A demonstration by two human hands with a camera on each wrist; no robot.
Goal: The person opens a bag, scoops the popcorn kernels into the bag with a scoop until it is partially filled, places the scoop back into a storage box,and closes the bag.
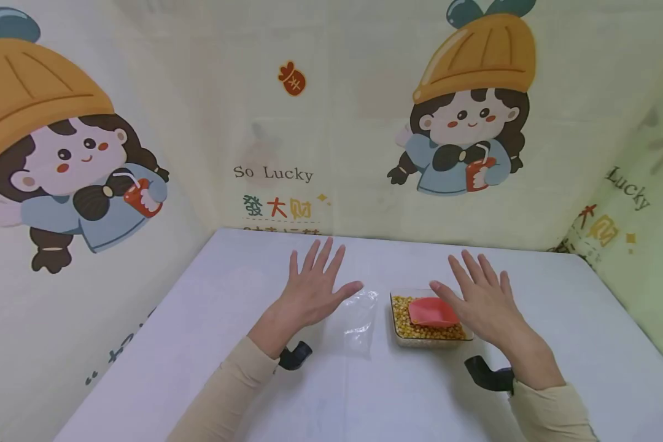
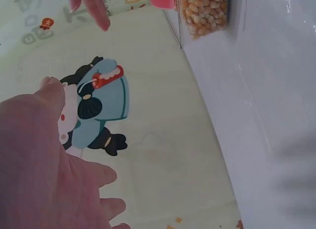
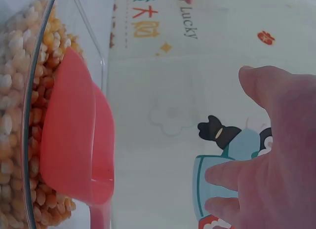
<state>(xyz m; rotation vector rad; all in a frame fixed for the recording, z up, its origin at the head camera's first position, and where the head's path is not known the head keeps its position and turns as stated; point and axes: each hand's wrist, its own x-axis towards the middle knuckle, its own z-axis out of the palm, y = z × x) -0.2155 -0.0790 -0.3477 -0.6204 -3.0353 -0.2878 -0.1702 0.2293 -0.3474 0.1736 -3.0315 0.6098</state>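
White tabletop (image 1: 210, 368) is seen beneath both arms, with cream cartoon-printed cloth (image 1: 265, 123) hung behind and to the sides of it. Nearest the viewer, pale sleeves (image 1: 226, 393) and dark wrist mounts (image 1: 295, 355) are seen. Beyond them, a clear tray (image 1: 396, 334) filled with corn kernels (image 1: 420, 331) is set on the tabletop, and a red scoop (image 1: 433, 312) is laid on the kernels inside it. The right hand (image 1: 483, 304) is held spread and flat over the right part of the tray, its thumb reaching above the scoop; nothing is gripped, and contact cannot be told. Just left of the tray, a clear plastic bag (image 1: 361, 319) is laid flat. Left of the bag, the left hand (image 1: 312, 291) is held with fingers spread, nothing being grasped.
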